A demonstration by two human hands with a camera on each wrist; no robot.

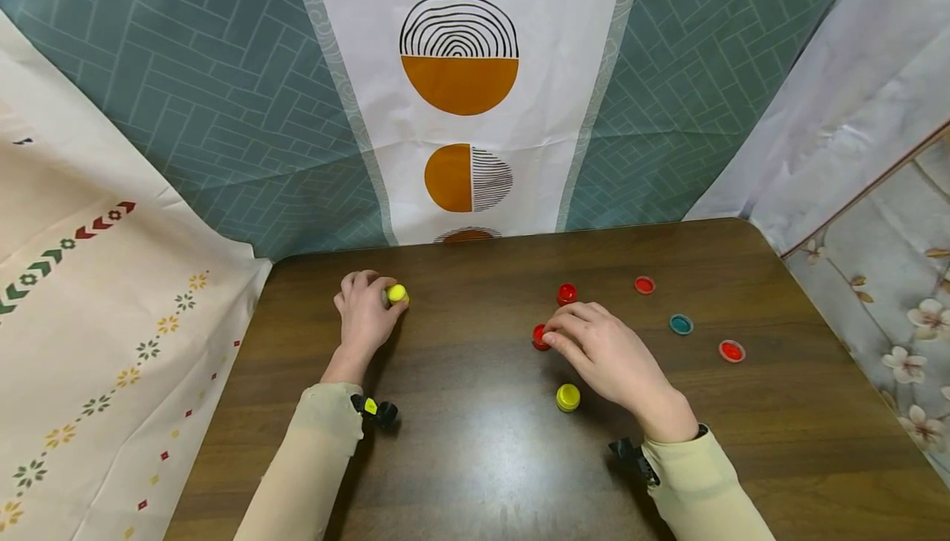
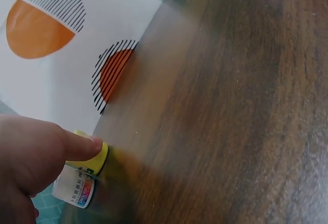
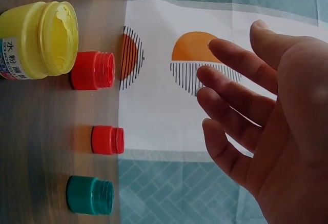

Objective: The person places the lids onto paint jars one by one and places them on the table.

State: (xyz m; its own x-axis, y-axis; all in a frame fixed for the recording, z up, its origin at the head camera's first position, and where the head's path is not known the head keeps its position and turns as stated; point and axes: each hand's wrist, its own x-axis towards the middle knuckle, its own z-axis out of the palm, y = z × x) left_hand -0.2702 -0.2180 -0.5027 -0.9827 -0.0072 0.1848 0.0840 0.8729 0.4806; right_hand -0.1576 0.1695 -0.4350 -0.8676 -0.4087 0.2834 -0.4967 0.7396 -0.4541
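Note:
My left hand (image 1: 364, 310) is at the far left of the table, its fingers curled round a yellow paint jar (image 1: 397, 294). In the left wrist view the thumb lies across that jar, and a white paint jar (image 2: 75, 187) with a printed label sits right against it, partly behind the hand. My right hand (image 1: 612, 351) hovers with loosely bent fingers and nothing between them. Its fingertips overlap a red jar (image 1: 541, 337) in the head view; another red jar (image 1: 567, 294) stands behind. An uncapped yellow jar (image 1: 567, 397) and a green jar (image 3: 89, 195) are close by, the green one hidden from the head view.
On the right of the brown table (image 1: 475, 458) lie a red lid (image 1: 644, 284), a teal lid (image 1: 681, 324) and another red lid (image 1: 731, 350). Patterned cloth (image 1: 475, 186) hangs along the back edge, and more fabric (image 1: 134, 343) drapes at the left side.

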